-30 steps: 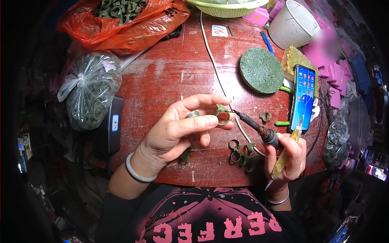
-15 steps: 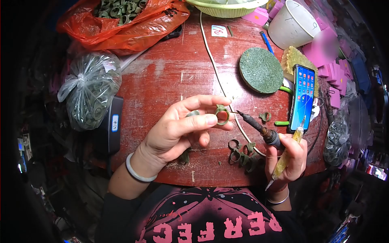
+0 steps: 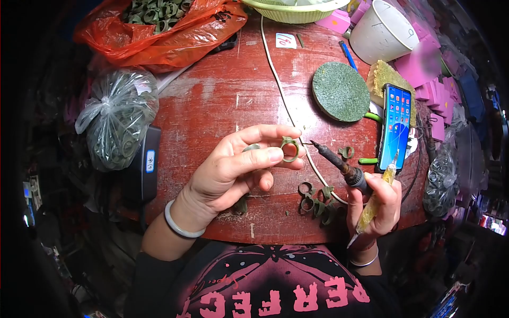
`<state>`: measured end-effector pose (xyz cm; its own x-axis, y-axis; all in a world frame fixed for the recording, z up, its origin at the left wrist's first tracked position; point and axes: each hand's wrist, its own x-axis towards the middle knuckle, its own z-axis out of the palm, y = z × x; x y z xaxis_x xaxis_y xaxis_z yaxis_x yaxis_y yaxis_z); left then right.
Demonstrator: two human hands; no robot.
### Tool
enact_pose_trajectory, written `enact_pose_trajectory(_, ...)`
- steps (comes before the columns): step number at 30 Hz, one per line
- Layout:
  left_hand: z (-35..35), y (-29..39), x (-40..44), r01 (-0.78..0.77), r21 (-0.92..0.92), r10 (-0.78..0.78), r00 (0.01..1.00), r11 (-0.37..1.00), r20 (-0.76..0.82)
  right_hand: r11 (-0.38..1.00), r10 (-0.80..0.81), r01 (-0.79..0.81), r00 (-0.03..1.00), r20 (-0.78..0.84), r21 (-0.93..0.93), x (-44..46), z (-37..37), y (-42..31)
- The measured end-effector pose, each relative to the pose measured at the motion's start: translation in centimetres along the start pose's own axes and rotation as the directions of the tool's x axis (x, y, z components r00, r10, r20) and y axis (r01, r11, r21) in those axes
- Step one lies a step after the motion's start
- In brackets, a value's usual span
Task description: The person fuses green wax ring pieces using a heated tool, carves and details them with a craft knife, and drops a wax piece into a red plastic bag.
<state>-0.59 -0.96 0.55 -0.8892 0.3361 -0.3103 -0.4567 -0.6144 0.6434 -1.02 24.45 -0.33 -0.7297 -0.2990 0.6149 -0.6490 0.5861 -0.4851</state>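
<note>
Between thumb and fingertips, my left hand (image 3: 233, 165) pinches a dark green ring (image 3: 289, 140), its opening turned towards me. Another small greenish piece (image 3: 252, 148) shows among the left fingers, mostly hidden. My right hand (image 3: 384, 201) grips a soldering iron (image 3: 341, 166) whose thin tip points left, close to the ring's right side; whether they touch I cannot tell. The same hand also holds a slim tool with a yellow wrapped handle (image 3: 370, 212). Several green rings (image 3: 319, 204) lie on the table below, and one more ring (image 3: 347, 152) lies beyond the iron.
A round green block (image 3: 341, 91), a sponge (image 3: 389, 78) and a propped phone (image 3: 397, 127) stand right. A white cable (image 3: 277, 79) crosses the red table (image 3: 212, 106). At left are a red bag (image 3: 154, 50) of rings, a tied clear bag (image 3: 119, 127) and a dark box (image 3: 151, 169).
The iron's tip has shifted very slightly left and up towards the ring. The left hand and its ring stay almost still.
</note>
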Motion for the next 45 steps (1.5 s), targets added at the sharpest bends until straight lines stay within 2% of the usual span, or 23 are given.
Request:
enact_pose_trajectory(10,0.1,0.0,-0.1,-0.005,-0.004,0.005,1.0,1.0,-0.016,1.0,-0.006,0.006,0.999,-0.045,-0.005,0.3,-0.3,0.2)
enact_pose_trajectory(12,-0.3,0.0,-0.1,-0.034,-0.028,0.034,0.999,0.999,0.015,0.996,0.058,-0.064,0.993,-0.107,-0.058,0.9,-1.4,-0.1)
enact_pose_trajectory(15,-0.3,-0.1,-0.3,-0.04,-0.062,0.043,0.998,0.997,0.05,0.907,0.088,-0.208,0.944,-0.318,-0.366,2.3,-3.7,2.1)
enact_pose_trajectory(16,-0.2,0.0,-0.4,-0.043,-0.055,0.045,0.999,0.998,0.03,0.89,0.089,-0.243,0.922,-0.376,-0.387,2.9,-4.6,3.3)
enact_pose_trajectory(19,0.0,0.0,-0.6,-0.053,-0.048,0.053,0.998,0.997,0.014,0.812,0.115,-0.312,0.914,-0.389,-0.493,2.2,-7.2,8.7)
enact_pose_trajectory(21,0.1,0.2,-0.8,-0.054,-0.046,0.055,0.998,0.997,0.008,0.755,0.208,-0.339,0.936,-0.284,-0.562,0.7,-8.3,11.9)
enact_pose_trajectory(22,0.1,0.2,-0.8,-0.058,-0.044,0.058,0.998,0.997,0.011,0.755,0.204,-0.338,0.936,-0.288,-0.562,0.2,-8.5,12.6)
enact_pose_trajectory(24,0.0,0.1,-0.8,-0.059,-0.028,0.059,0.998,0.998,0.011,0.697,0.327,-0.401,0.916,-0.234,-0.595,-0.6,-8.3,13.3)
enact_pose_trajectory(28,0.3,0.3,-0.8,-0.038,-0.029,0.039,0.999,0.999,0.036,0.695,0.33,-0.363,0.928,-0.173,-0.621,-1.4,-7.5,13.1)
enact_pose_trajectory(30,0.4,0.5,-0.8,-0.03,-0.053,0.032,0.999,0.998,0.036,0.644,0.354,-0.314,0.931,-0.092,-0.698,-1.4,-7.5,11.8)
enact_pose_trajectory(32,0.8,0.5,-0.8,-0.045,0.007,0.045,0.999,0.999,0.002,0.684,0.215,-0.248,0.967,-0.136,-0.685,0.0,-7.3,9.8)
enact_pose_trajectory(34,0.9,0.6,-0.8,-0.042,0.013,0.042,0.999,0.999,0.008,0.822,0.253,-0.35,0.931,-0.264,-0.448,1.8,-6.9,6.8)
enact_pose_trajectory(35,0.9,0.6,-0.9,-0.043,0.007,0.043,0.999,0.999,0.002,0.825,0.521,-0.556,0.818,-0.243,-0.102,2.2,-6.8,4.9)
enact_pose_trajectory(36,0.9,0.6,-0.9,-0.035,0.009,0.035,0.999,0.999,0.01,0.825,0.521,-0.555,0.82,-0.239,-0.106,2.3,-6.3,4.0)
enact_pose_trajectory(37,0.9,0.6,-0.8,-0.028,0.01,0.028,0.999,1.0,0.021,0.848,0.525,-0.504,0.84,-0.134,0.162,2.4,-5.9,3.3)
enact_pose_trajectory(38,0.8,0.5,-0.8,-0.029,0.006,0.029,0.999,1.0,0.021,0.791,0.5,-0.44,0.866,-0.033,0.424,2.6,-5.3,2.3)
enact_pose_trajectory(39,0.7,0.5,-0.7,-0.033,-0.005,0.033,0.999,0.999,0.034,0.701,0.5,-0.436,0.865,0.046,0.564,3.0,-4.2,0.3)
enact_pose_trajectory(40,0.6,0.5,-0.8,-0.038,-0.016,0.038,0.998,0.999,0.045,0.6,0.443,-0.44,0.878,0.181,0.668,3.3,-3.6,-0.4)
enact_pose_trajectory(43,0.6,0.5,-0.9,-0.026,-0.006,0.026,0.999,1.0,0.037,0.588,0.363,-0.405,0.906,0.219,0.7,4.6,-1.7,-2.1)
enact_pose_trajectory(45,0.5,0.5,-0.9,-0.023,-0.001,0.023,0.999,1.0,0.04,0.612,0.225,-0.396,0.917,0.33,0.685,5.6,-1.1,-2.2)
